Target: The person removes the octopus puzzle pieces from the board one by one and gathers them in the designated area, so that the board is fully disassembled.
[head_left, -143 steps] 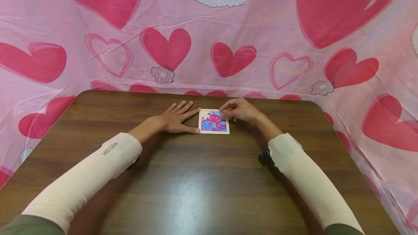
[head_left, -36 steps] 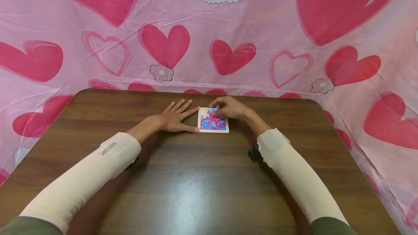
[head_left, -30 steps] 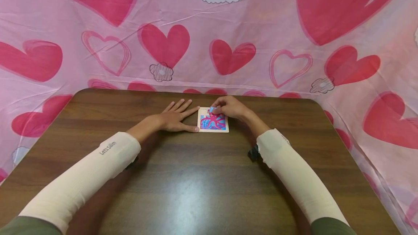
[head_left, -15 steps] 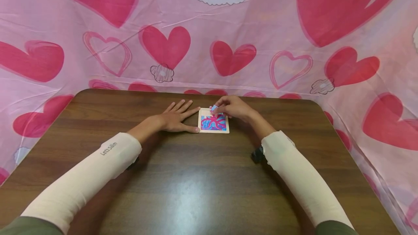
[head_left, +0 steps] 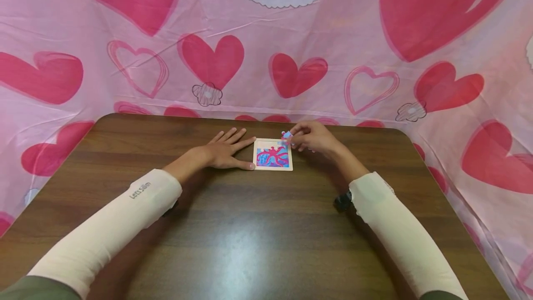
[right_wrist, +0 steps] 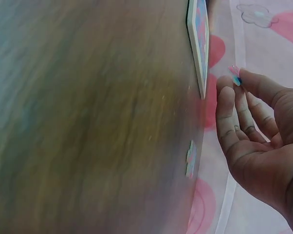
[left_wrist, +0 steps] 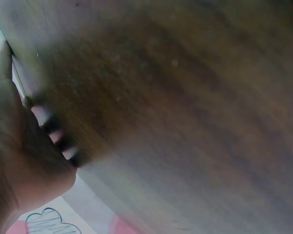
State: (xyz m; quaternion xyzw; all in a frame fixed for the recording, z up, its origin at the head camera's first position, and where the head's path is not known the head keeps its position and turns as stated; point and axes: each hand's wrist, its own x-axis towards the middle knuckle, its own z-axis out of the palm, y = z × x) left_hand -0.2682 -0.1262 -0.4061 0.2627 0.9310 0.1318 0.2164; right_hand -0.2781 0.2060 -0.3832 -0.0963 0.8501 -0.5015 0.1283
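Note:
A small jigsaw puzzle board (head_left: 272, 154) with a pale frame lies flat on the table, showing part of a pink octopus on blue. Bare pale backing shows along its upper part. My left hand (head_left: 222, 153) lies flat with fingers spread, its thumb and index fingertips touching the frame's left side. Above the board's upper right corner, my right hand (head_left: 314, 139) pinches a blue and pink puzzle piece (head_left: 286, 136) between thumb and fingers. In the right wrist view the held puzzle piece (right_wrist: 235, 76) is clear of the table. Another loose puzzle piece (right_wrist: 190, 159) lies below that hand.
The brown wooden table (head_left: 241, 226) spreads widely in front of the board. Its far edge lies a short way behind the hands, against a pink heart-patterned cloth (head_left: 258, 73) that also hangs at both sides.
My right hand has lifted the puzzle piece with the octopus's head out of the board and carried it right, past the frame's edge. The left hand stays in place.

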